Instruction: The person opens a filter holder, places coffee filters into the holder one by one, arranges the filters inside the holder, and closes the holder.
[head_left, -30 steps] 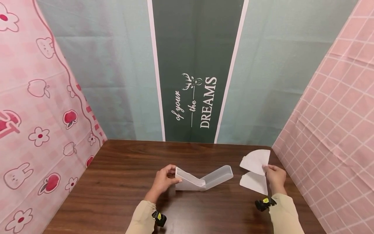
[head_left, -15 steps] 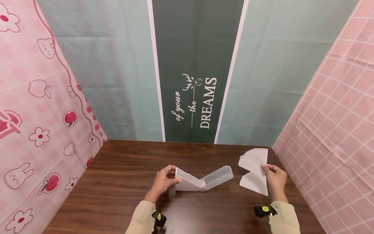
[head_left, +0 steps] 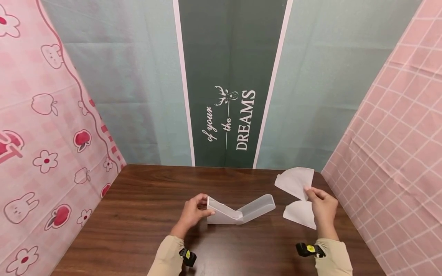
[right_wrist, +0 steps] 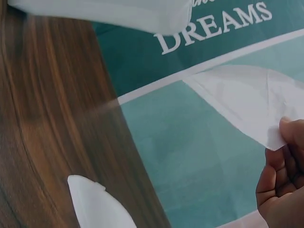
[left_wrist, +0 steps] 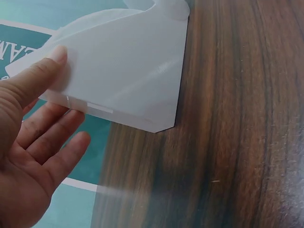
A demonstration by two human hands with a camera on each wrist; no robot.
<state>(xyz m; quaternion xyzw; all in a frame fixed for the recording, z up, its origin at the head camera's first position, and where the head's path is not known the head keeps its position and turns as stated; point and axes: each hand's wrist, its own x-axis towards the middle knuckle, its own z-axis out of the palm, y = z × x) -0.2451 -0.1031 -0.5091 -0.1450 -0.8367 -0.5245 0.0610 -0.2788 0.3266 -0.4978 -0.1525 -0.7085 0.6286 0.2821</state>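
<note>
In the head view, my left hand grips the left end of a translucent white plastic case, its hinged lid swung open to the right. In the left wrist view the thumb lies on the case's side, fingers behind its edge. Over at the right, my right hand pinches the corner of a white fan-shaped paper coffee filter between thumb and fingers. That filter is raised in front of the backdrop in the right wrist view. A second filter lies below it on the table, partly covered by the hand.
The dark wood-grain table reaches back to a green cloth backdrop with printed lettering. Pink patterned cloths stand along the left side and right side.
My right hand has lifted the upper filter up and left, off the other one, which now shows separately. My left hand and the case have stayed put.
</note>
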